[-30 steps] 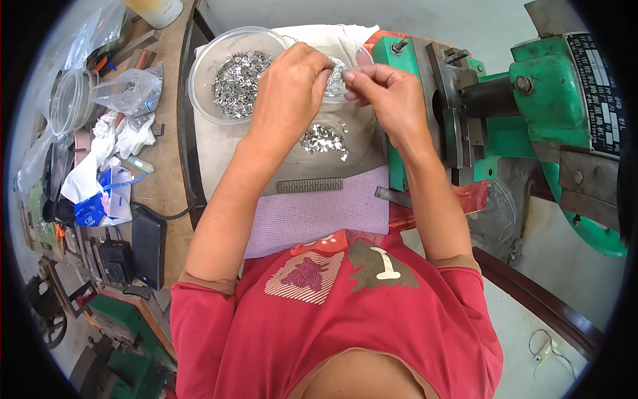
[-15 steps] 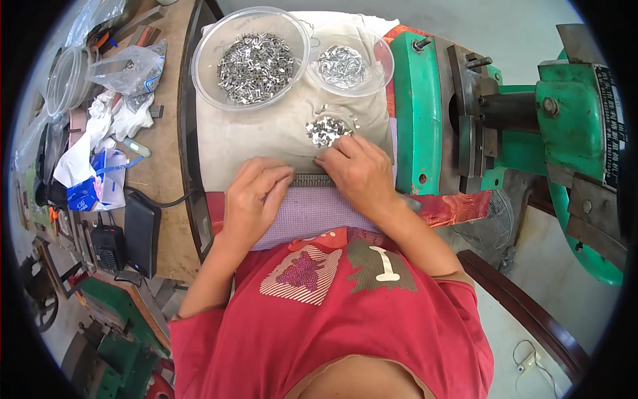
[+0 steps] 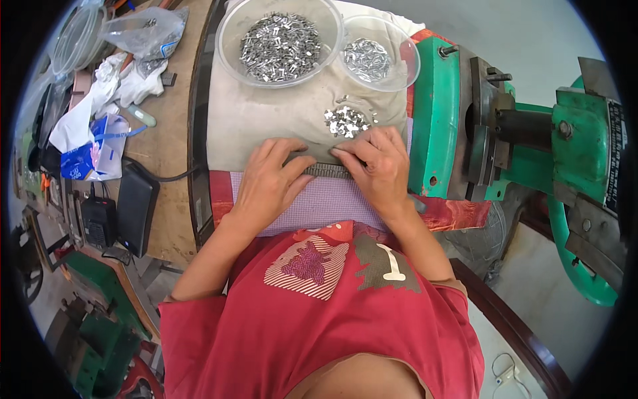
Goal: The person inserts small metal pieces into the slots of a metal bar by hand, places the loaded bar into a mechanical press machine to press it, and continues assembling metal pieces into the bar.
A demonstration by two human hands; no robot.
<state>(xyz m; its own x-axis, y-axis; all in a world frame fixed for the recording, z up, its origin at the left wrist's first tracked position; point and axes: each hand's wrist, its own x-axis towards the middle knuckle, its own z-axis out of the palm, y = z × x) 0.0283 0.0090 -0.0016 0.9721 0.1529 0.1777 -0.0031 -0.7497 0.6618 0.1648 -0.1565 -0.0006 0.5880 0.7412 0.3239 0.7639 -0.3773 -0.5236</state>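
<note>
See left hand half curled, thumb and fingertips about left end of ribbed metal strip, along near edge of grey cloth. See right hand with thumb and forefinger nearly together; cannot tell grip of either. Note loose metal bits toward cloth's right edge, large tub at far left, small tub at far right.

The head-worn fisheye looks steeply down, past a red T-shirt, onto the nearby left hand and right hand.
</note>
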